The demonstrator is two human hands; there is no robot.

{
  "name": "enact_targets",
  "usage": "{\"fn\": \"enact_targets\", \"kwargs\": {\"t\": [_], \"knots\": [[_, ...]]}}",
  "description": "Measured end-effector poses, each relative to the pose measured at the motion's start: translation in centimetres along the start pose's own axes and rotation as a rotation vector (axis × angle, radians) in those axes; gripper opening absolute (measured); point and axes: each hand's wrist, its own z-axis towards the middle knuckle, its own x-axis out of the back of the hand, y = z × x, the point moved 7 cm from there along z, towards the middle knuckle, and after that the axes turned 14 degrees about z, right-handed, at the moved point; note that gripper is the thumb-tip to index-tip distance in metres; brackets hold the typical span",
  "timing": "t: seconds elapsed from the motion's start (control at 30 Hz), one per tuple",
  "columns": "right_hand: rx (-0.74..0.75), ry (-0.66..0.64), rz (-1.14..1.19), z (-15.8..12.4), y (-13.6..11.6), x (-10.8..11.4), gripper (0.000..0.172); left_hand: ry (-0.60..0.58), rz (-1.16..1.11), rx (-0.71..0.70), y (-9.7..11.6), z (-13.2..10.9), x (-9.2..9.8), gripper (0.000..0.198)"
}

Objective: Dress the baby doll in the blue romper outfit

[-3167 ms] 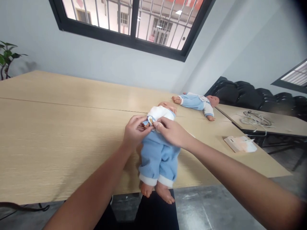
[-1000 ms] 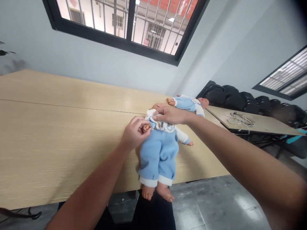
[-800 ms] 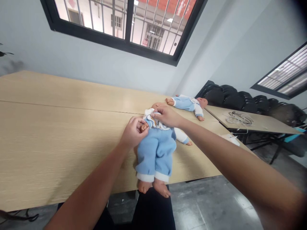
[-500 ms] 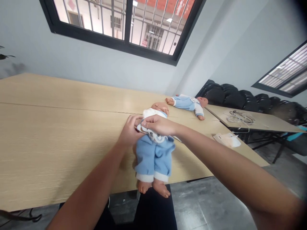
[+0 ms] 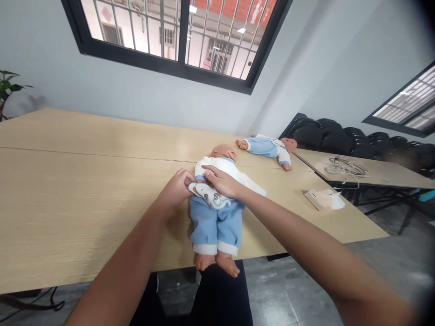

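Note:
A baby doll (image 5: pixel 226 168) in a white top and blue trousers lies on its back on the wooden table, its feet reaching over the front edge. The bib (image 5: pixel 211 195) of its blue overalls, white with an animal face, is folded down over the waist. My left hand (image 5: pixel 178 185) is closed on the bib's left corner, beside the doll's cuff; its fingertips are partly hidden. My right hand (image 5: pixel 222 182) rests across the doll's belly with its fingers stretched toward the sleeve, touching the white top just above the bib.
A second doll (image 5: pixel 267 147) in similar clothes lies at the table's back right. A tissue pack (image 5: pixel 324 199) sits near the right edge. Coiled cables (image 5: pixel 346 167) lie on another table, with stacked black chairs (image 5: pixel 307 133) behind. A plant (image 5: pixel 8 86) stands at far left.
My right hand has let go of the bib's edge and now lies over the doll's belly. The bib has dropped lower and flatter, showing more of the white top. My left hand shifted slightly left.

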Motion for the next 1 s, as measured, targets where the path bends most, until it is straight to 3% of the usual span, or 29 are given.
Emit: {"fn": "enact_targets", "kwargs": {"t": [0.13, 0.27, 0.37, 0.43, 0.47, 0.57, 0.63, 0.7, 0.77, 0.83, 0.9, 1.0], "knots": [[0.021, -0.026, -0.001, -0.2, 0.3, -0.7, 0.046, -0.065, 0.199, 0.080, -1.4, -1.9, 1.4, 0.028], [0.055, -0.101, 0.011, -2.0, -0.6, -1.3, 0.040, -0.238, 0.235, 0.030, -1.5, -4.2, 1.5, 0.014], [0.134, -0.159, -0.124, -4.6, -2.0, -1.7, 0.034, -0.283, 0.252, -0.045, -0.4, -5.3, 1.3, 0.013], [0.217, -0.165, -0.261, -7.0, -3.0, -2.1, 0.031, -0.283, 0.230, -0.114, 0.8, -5.7, 0.9, 0.010], [0.280, -0.127, -0.323, -8.4, -3.7, -2.3, 0.031, -0.286, 0.190, -0.135, 1.4, -5.9, 0.7, 0.018], [0.528, 0.128, -0.416, -14.1, -5.9, -3.2, 0.035, -0.349, 0.043, -0.112, 2.1, -6.2, -0.6, 0.049], [0.676, 0.151, -0.371, -18.1, -6.3, -5.7, 0.021, -0.396, 0.044, -0.069, 1.8, -6.2, -1.4, 0.053], [0.784, 0.128, -0.402, -21.4, -5.6, -9.0, 0.019, -0.411, 0.124, -0.050, 1.3, -6.0, -1.8, 0.046], [0.742, 0.180, -0.505, -23.0, -3.7, -11.4, 0.014, -0.416, 0.201, -0.066, 0.9, -5.8, -1.8, 0.033], [0.607, 0.236, -0.596, -23.1, -1.2, -12.7, 0.024, -0.420, 0.213, -0.081, 0.8, -5.7, -1.9, 0.022], [0.504, 0.297, -0.632, -22.8, 0.7, -12.7, 0.039, -0.400, 0.139, -0.052, 0.7, -5.6, -1.9, 0.021], [0.475, 0.420, -0.570, -22.6, 1.6, -10.9, 0.032, -0.325, -0.060, 0.070, 0.4, -5.7, -2.2, 0.035]]}}
